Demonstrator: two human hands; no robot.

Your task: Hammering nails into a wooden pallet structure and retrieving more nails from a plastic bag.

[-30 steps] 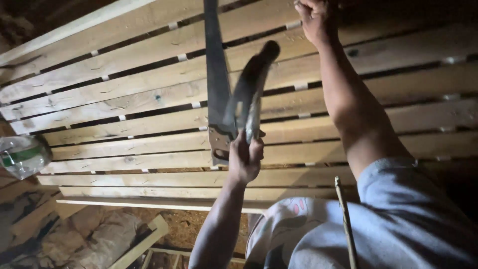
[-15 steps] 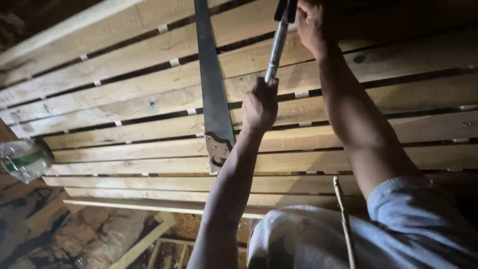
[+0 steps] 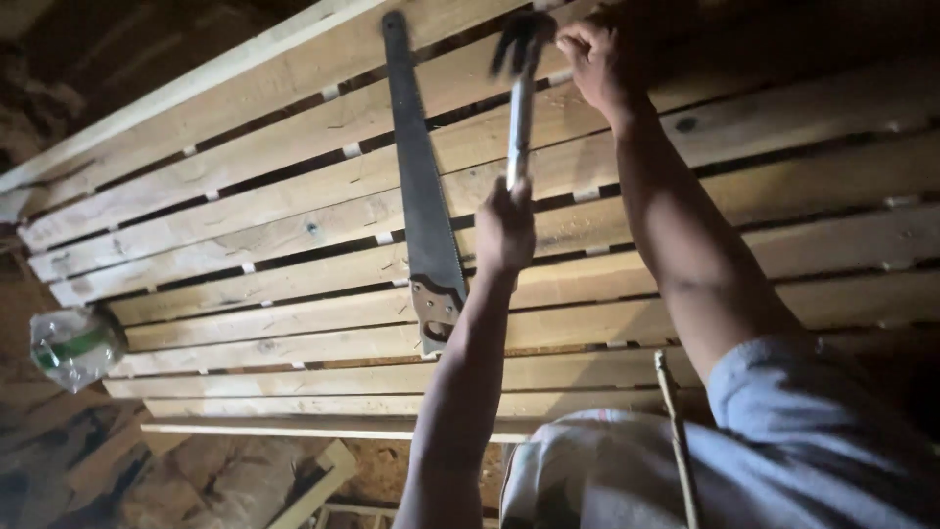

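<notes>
Blurred hammer (image 3: 519, 88) head hides what right hand (image 3: 594, 61) pinches.

One hammer (image 3: 519, 88), one handsaw (image 3: 419, 186), one plastic bottle (image 3: 73, 345).

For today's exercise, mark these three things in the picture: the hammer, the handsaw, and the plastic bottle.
hammer (image 3: 519, 108), head view, on its metal shaft.
handsaw (image 3: 419, 176), head view, on the blade's middle.
plastic bottle (image 3: 73, 348), head view, on its crumpled body.
</notes>
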